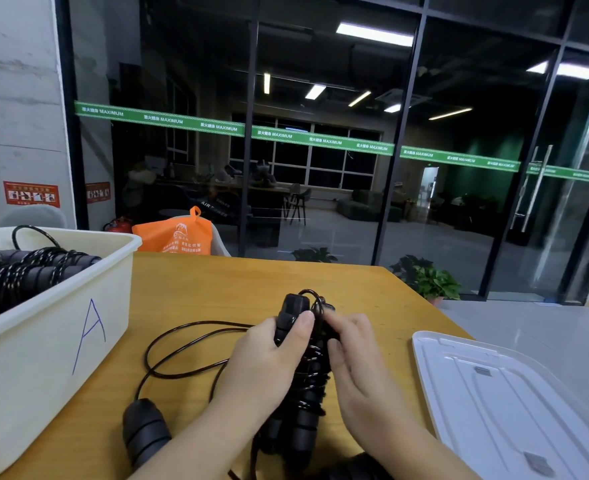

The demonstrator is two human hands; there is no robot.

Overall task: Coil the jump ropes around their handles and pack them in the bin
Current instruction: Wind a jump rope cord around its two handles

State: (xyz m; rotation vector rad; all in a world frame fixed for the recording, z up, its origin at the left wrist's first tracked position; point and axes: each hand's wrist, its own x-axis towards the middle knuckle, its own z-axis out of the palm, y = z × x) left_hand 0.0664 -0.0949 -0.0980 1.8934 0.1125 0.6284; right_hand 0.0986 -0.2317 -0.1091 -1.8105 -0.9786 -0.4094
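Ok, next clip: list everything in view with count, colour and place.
bin: one, cream, marked A, table's left
coiled ropes: several, black, in the bin; count unclear
jump rope: one, black, handles in both hands, partly wound
loose cord: black loops on the table
spare handle: one, black, near table edge
lid: one, white, table's right
table: one, wooden
bag: one, orange, behind the table
plants: green, on the floor
left hand: grips the handles
right hand: pinches the cord

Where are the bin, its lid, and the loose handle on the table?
bin (61,327): head view, front wall by the letter A.
lid (508,393): head view, ribbed top.
loose handle (144,431): head view, mid-grip.
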